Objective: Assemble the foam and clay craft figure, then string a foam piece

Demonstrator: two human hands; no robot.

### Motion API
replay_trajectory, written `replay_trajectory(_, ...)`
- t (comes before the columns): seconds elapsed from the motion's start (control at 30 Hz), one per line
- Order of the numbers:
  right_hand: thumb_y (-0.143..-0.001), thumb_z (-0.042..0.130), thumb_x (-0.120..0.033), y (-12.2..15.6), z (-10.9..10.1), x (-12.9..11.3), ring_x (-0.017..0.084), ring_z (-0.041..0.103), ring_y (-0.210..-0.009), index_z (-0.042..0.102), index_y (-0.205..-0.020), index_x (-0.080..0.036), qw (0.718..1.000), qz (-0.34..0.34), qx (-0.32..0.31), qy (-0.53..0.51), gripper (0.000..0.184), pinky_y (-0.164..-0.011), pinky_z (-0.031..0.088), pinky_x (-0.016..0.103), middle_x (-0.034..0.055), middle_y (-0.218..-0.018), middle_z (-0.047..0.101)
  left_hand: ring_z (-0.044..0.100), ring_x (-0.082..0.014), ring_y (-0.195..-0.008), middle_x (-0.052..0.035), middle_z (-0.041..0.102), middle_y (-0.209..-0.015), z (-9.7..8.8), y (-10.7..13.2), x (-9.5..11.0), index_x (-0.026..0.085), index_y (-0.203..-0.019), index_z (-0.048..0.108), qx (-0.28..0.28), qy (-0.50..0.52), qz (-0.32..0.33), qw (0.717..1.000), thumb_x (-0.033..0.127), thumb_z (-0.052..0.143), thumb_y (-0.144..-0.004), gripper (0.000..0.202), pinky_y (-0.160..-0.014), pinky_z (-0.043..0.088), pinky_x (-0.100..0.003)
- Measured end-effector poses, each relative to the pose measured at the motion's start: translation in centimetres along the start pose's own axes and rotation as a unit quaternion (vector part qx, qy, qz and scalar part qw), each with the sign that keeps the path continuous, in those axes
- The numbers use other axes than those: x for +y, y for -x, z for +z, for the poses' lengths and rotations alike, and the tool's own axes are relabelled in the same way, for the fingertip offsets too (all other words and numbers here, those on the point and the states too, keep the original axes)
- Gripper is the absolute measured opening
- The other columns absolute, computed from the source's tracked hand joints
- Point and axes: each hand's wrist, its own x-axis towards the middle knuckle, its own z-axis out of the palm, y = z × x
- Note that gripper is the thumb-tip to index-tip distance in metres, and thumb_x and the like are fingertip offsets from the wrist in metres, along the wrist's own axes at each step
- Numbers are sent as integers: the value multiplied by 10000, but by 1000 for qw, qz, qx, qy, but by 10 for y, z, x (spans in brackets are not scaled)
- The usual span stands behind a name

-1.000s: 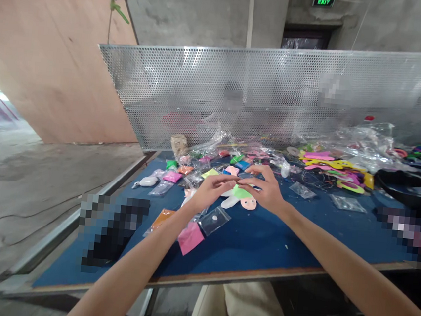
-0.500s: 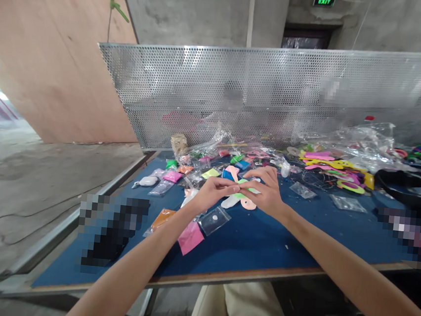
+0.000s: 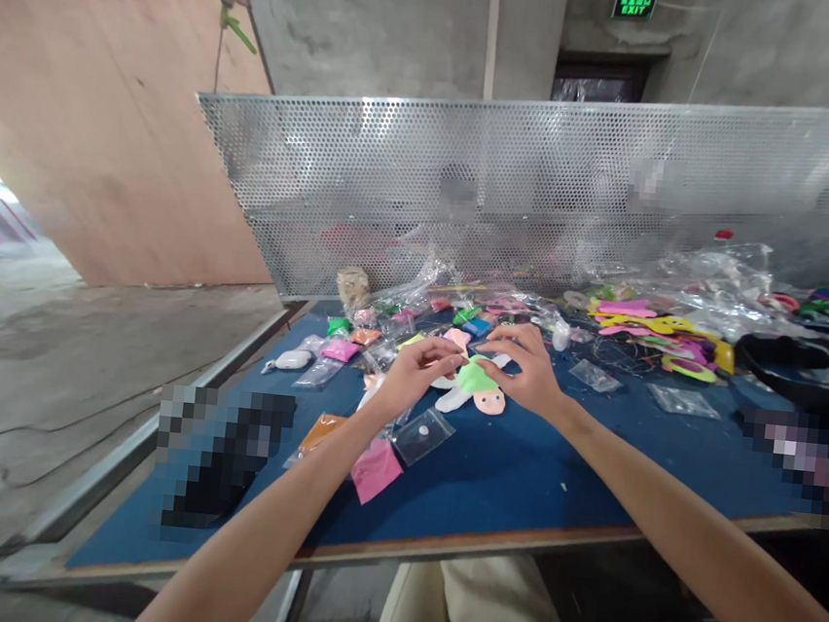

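Observation:
Between my hands lies a flat clay figure (image 3: 478,376) with a light green body, a peach head with two dark eyes, and pale limbs. My left hand (image 3: 415,372) hovers at its left edge, thumb and fingers pinched together; whatever they may hold is too small to make out. On the other side my right hand (image 3: 526,369) has thumb and forefinger apart, with nothing visible between them. Below the left hand, a clear zip bag (image 3: 423,436) with a small white piece and a pink packet (image 3: 376,471) lie on the blue tabletop (image 3: 485,494).
Several coloured clay packets (image 3: 339,350) and a white case (image 3: 293,359) lie to the left. At the back right is a pile of foam shapes (image 3: 655,324), with clear plastic wrap nearby. A perforated metal panel (image 3: 398,173) stands behind the table.
My hands have drawn apart from touching over the figure, uncovering its green body and the eyes on its head. The right thumb and forefinger have spread.

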Motion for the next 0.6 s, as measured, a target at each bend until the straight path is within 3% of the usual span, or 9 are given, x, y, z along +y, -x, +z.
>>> replay_trajectory(0.13, -889, 639, -308, 0, 0, 0, 240, 596, -1005, 674, -1014, -296, 1000, 1, -1, -8, 130, -928, 447, 447, 47, -1056, 652, 672, -161, -781, -73, 730, -897, -3, 2, 3, 169, -1052, 658, -20, -132, 55, 990, 408, 562, -929, 286, -696, 532, -276)
replay_trajectory(0.3, -887, 636, -272, -1, 0, 0, 231, 595, -977, 680, -992, -286, 1000, -2, -2, -20, 115, -903, 456, 437, 44, -1023, 661, 654, -190, -813, -72, 728, -874, -11, 3, 5, 200, -986, 718, -47, -374, 209, 902, 326, 531, -948, 228, -776, 506, -331)
replay_trajectory(0.47, -895, 621, -257, 0, 1, 2, 223, 595, -939, 683, -970, -280, 1000, -6, -13, -24, 100, -872, 465, 428, 41, -1006, 670, 654, -201, -975, -55, 735, -1085, -18, 0, 4, 237, -1147, 700, -25, -392, 276, 877, 266, 508, -967, 265, -903, 499, -378)
replay_trajectory(0.6, -905, 604, -266, 1, 1, 5, 223, 601, -925, 681, -967, -282, 999, -3, -17, -28, 100, -865, 469, 428, 42, -995, 673, 665, -192, -882, -32, 758, -1003, -19, -2, -3, 258, -1111, 727, -20, -391, 276, 878, 307, 563, -943, 240, -842, 526, -364)
